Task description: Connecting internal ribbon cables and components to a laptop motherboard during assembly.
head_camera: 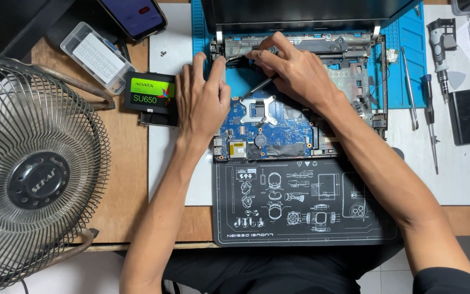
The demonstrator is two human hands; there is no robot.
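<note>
Pinched in the fingers of the right hand (295, 71) was a thin dark tool (262, 84), its tip angled down toward the blue circuit board (267, 128) of an opened laptop (354, 76). Those fingertips also reached the dark cables (239, 61) near the laptop's rear left hinge (217, 41). The left hand (202, 98) lay flat, fingers spread and holding nothing, pressing on the board's left edge with its fingertips just beside the same cables. The laptop rested on a blue work mat (403, 49), with a dark printed mat (305, 201) touching its front edge. A boxed solid-state drive (150, 92) sat just left of the left hand. Screwdrivers (428, 109) lay well to the right, a desk fan (33, 174) at far left.
</note>
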